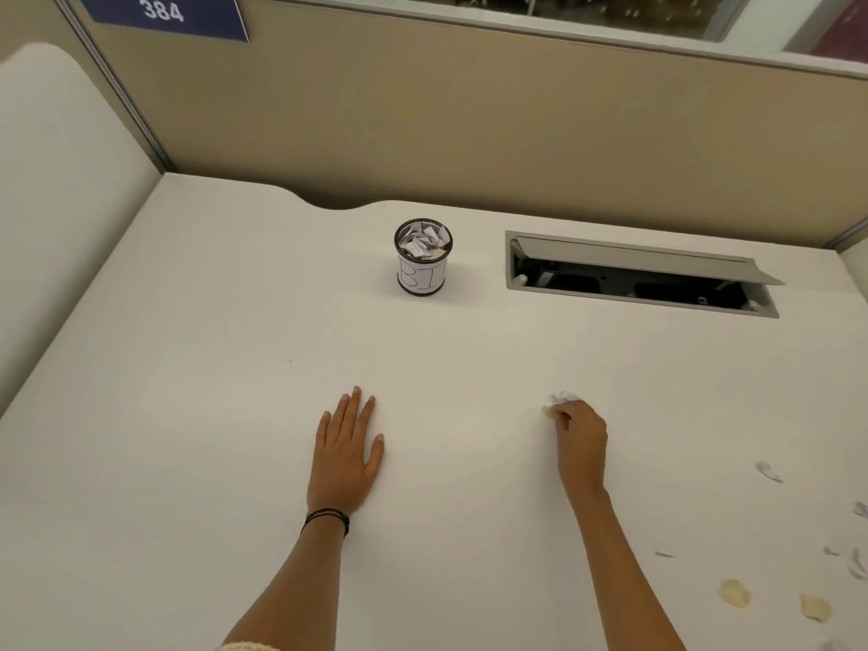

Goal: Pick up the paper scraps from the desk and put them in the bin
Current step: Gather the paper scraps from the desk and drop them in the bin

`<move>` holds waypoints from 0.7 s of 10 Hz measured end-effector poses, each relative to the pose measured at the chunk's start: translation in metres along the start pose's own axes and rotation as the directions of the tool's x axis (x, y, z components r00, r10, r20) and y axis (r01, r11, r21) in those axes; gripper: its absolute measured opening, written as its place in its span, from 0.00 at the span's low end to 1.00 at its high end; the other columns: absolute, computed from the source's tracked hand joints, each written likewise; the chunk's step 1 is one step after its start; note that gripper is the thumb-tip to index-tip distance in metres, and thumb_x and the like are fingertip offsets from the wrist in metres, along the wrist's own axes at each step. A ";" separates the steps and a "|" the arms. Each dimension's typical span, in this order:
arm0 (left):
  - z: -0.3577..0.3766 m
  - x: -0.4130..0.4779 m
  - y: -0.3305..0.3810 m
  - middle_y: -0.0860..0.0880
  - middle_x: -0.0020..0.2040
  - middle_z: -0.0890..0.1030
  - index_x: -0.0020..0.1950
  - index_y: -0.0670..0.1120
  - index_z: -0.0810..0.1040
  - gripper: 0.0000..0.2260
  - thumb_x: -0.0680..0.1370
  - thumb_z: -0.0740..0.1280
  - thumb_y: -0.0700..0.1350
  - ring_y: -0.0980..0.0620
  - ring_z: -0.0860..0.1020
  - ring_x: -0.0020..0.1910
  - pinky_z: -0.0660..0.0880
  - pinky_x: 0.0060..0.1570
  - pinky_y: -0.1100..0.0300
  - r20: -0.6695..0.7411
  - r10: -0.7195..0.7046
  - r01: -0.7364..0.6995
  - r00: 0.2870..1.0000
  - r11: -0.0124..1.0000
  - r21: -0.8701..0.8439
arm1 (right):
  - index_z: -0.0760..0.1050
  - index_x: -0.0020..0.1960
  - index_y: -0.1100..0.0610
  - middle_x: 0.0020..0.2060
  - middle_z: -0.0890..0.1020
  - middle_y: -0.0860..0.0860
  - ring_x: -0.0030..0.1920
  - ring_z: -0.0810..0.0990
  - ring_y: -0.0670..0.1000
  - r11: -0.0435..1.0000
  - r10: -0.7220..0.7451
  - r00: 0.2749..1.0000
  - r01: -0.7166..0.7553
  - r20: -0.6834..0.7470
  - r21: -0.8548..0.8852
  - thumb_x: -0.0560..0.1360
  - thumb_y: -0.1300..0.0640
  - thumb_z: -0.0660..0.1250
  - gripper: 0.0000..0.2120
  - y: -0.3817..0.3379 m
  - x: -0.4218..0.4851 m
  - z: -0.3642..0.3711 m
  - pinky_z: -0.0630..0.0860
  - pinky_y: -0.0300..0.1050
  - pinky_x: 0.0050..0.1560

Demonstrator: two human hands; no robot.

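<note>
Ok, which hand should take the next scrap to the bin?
Right. The right hand pinches a crumpled scrap, so it probably only needs to carry it to the bin. The left hand lies flat on the desk, holding nothing, and the loose scraps lie on the right side.

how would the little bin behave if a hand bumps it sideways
The bin is probably light: small and holding only paper scraps. Being taller than wide on a smooth desk, it would likely slide or tip from a bump, and roll if toppled.
</note>
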State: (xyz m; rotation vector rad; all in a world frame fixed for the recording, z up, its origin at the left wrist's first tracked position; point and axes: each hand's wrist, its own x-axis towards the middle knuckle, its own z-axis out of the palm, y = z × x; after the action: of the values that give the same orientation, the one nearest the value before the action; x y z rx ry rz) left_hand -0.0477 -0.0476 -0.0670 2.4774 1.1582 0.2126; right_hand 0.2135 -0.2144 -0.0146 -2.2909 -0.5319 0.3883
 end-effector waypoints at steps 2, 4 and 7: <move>0.000 0.000 0.000 0.51 0.77 0.56 0.76 0.49 0.58 0.25 0.79 0.50 0.53 0.53 0.52 0.75 0.47 0.73 0.54 0.001 0.008 -0.008 1.000 1.000 0.021 | 0.82 0.42 0.64 0.37 0.84 0.55 0.32 0.79 0.39 0.967 0.001 1.000 -0.003 0.010 0.255 0.70 0.64 0.71 0.03 -0.069 0.036 0.039 0.73 0.25 0.37; 0.003 0.001 -0.001 0.51 0.77 0.55 0.76 0.50 0.57 0.25 0.79 0.51 0.52 0.54 0.51 0.76 0.47 0.73 0.54 -0.004 0.004 -0.004 1.000 1.000 0.020 | 0.83 0.42 0.60 0.28 0.79 0.53 0.26 0.75 0.41 0.882 -0.073 0.987 -0.003 0.144 0.471 0.69 0.66 0.69 0.05 -0.162 0.088 0.064 0.73 0.32 0.35; 0.001 0.000 0.000 0.51 0.77 0.55 0.76 0.49 0.58 0.25 0.79 0.51 0.53 0.53 0.52 0.76 0.48 0.73 0.53 0.003 0.001 -0.001 1.000 1.000 0.024 | 0.83 0.42 0.63 0.41 0.84 0.59 0.39 0.77 0.48 0.943 -0.261 0.964 0.241 0.060 0.229 0.69 0.64 0.70 0.04 -0.233 0.148 0.099 0.69 0.32 0.37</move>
State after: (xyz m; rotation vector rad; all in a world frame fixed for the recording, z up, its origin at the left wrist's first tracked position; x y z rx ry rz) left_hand -0.0472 -0.0478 -0.0682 2.4978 1.1651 0.1969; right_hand 0.2396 0.0653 0.0687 -1.9703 -0.7773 0.4029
